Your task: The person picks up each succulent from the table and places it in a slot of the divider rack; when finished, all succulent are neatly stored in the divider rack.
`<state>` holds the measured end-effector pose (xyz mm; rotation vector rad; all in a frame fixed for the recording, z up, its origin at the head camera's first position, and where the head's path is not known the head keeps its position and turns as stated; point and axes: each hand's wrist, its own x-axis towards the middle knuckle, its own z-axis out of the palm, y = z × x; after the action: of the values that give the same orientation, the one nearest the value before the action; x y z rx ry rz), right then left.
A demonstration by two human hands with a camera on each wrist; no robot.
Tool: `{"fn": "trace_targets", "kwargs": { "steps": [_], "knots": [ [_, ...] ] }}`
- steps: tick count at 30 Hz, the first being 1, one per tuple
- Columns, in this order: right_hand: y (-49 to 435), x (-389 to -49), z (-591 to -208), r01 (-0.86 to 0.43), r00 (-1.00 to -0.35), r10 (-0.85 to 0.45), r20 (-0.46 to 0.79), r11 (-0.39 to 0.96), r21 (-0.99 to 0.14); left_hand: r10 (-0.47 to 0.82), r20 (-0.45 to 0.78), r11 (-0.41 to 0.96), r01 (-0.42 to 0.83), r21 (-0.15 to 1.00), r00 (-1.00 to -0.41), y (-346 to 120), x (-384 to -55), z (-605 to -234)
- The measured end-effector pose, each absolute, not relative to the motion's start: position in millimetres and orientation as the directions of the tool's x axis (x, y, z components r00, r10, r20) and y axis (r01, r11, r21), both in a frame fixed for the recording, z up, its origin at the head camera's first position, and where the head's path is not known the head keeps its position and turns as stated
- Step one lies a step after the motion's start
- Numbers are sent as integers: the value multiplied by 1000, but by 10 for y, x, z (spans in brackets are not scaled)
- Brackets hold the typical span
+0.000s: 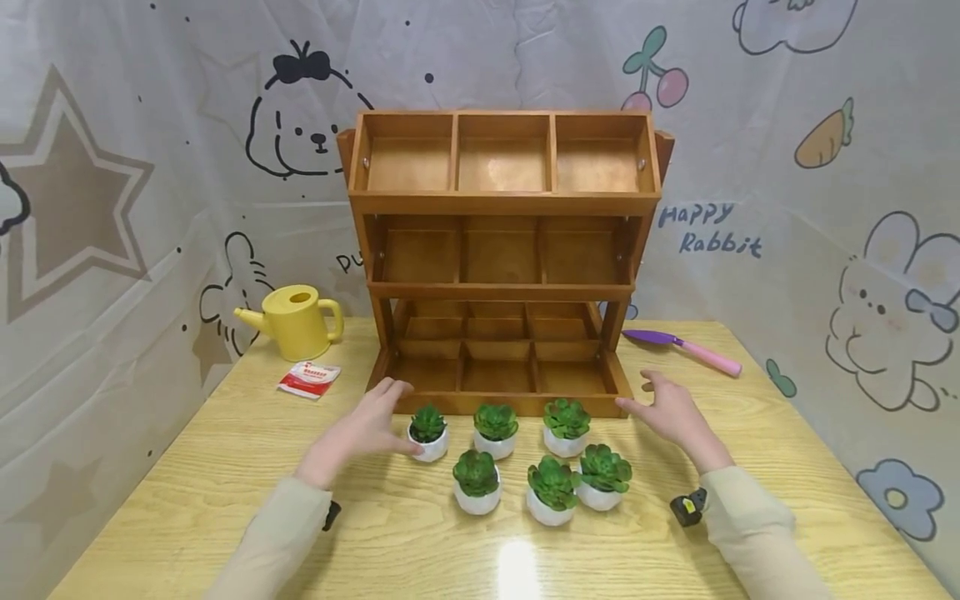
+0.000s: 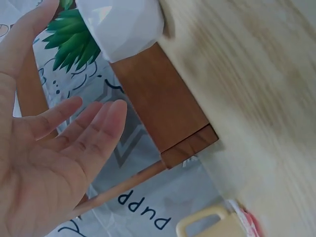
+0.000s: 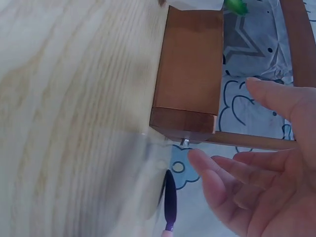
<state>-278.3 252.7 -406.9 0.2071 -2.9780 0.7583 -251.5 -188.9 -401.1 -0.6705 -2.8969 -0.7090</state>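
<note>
Wooden rack (image 1: 504, 205) is standing upright at the far middle of the table (image 1: 225, 508), between and beyond your hands. Its upper two tiers are tipping forward, presumably so whatever sits in the compartments is facing you; dividers are splitting each into three.

Six potted plants (image 1: 495, 435) are standing upright on your side of the rack, in two loose rows of three. The far row is sitting just in front of the bottom rail. Judging by the layout, this is keeping every plant within easy reach of either hand. The two nearer plants on the right are overlapping in view; cannot tell if they are touching.

Left hand (image 1: 363, 427): you are holding it well open, thumb apart from the fingers, palm gripping nothing. It is hovering by the rack's left front corner. The thumb is lying against the leftmost potted plant (image 1: 428, 439) in the head view, but contact is unclear.

Right hand (image 1: 672, 414): also opening wide, thumb and fingers apart, holding nothing. It is hovering beside the rack's right front corner; you are reaching very near the wood, touch uncertain.

Yellow watering can (image 1: 296, 327) and red-and-white packet (image 1: 310, 380) are resting to the left, trowel (image 1: 684, 342) to the right, probably keeping the middle free for handwork.
</note>
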Motion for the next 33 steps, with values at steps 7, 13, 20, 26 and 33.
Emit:
{"fn": "trace_targets", "kwargs": {
  "steps": [7, 13, 20, 26, 33],
  "knots": [
    [2548, -2834, -4136, -78, -993, -110, -30, 848, -525, 376, 84, 802, 369, 469, -923, -1851, -2535, -4090],
    [2516, -2888, -4221, -58, -992, -113, -60, 815, -576, 379, 64, 790, 359, 498, -923, -1836, -2538, -4182],
    [2452, -2951, -4241, -37, -993, -100, -68, 790, -612, 392, 103, 784, 391, 483, -914, -1817, -2551, -4241],
    [2430, -2996, -4260, -36, -993, -98, -66, 782, -622, 394, 90, 767, 381, 516, -915, -1793, -2555, -4272],
    [2423, -3023, -4256, -51, -995, -92, -43, 819, -571, 404, 108, 759, 398, 515, -909, -1773, -2596, -4297]
  ]
}}
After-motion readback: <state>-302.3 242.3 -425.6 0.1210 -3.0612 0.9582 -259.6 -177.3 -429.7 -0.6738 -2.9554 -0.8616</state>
